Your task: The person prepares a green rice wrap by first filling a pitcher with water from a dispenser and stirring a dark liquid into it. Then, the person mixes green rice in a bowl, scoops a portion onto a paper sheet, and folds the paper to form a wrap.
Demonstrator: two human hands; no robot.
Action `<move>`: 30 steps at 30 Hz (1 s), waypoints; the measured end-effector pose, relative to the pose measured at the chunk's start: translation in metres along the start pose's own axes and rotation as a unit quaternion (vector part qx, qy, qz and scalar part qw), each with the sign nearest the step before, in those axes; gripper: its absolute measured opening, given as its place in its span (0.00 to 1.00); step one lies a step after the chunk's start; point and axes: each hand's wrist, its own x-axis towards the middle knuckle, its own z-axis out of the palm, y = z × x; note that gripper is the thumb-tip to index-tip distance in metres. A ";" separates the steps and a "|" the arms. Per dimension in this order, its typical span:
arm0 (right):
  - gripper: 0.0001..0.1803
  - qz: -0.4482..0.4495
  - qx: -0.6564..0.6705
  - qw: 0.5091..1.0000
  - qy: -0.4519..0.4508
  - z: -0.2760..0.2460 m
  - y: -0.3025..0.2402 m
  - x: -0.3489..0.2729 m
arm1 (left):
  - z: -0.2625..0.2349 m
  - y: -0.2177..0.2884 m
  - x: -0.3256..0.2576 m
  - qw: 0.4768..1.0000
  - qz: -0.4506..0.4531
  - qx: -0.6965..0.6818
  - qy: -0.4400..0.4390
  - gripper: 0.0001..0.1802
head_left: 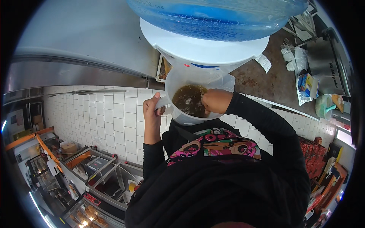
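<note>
A large translucent plastic pitcher [170,84] stands in front of me, under the spout side of a white water dispenser [205,49]. Brown liquid [187,99] with some froth or bits on its surface lies inside it. My left hand [151,112] is closed round the pitcher's handle, thumb on top. Over the opening at the pitcher's right side, my right hand [217,101] reaches in with curled fingers just above the liquid. Whatever those fingers hold, if anything, is hidden.
A blue water bottle [220,19] sits on the dispenser. The brown counter [258,78] at right bears plastic bags [294,57], an open blue-and-yellow box [307,85] and a green container [324,105]. A steel cabinet [76,74] stands left; metal-framed cases [110,174] are behind at lower left.
</note>
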 end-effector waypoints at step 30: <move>0.07 -0.010 -0.007 0.996 0.092 0.006 -0.001 0.003 | 0.004 0.000 -0.001 0.998 -0.015 0.034 0.044 0.23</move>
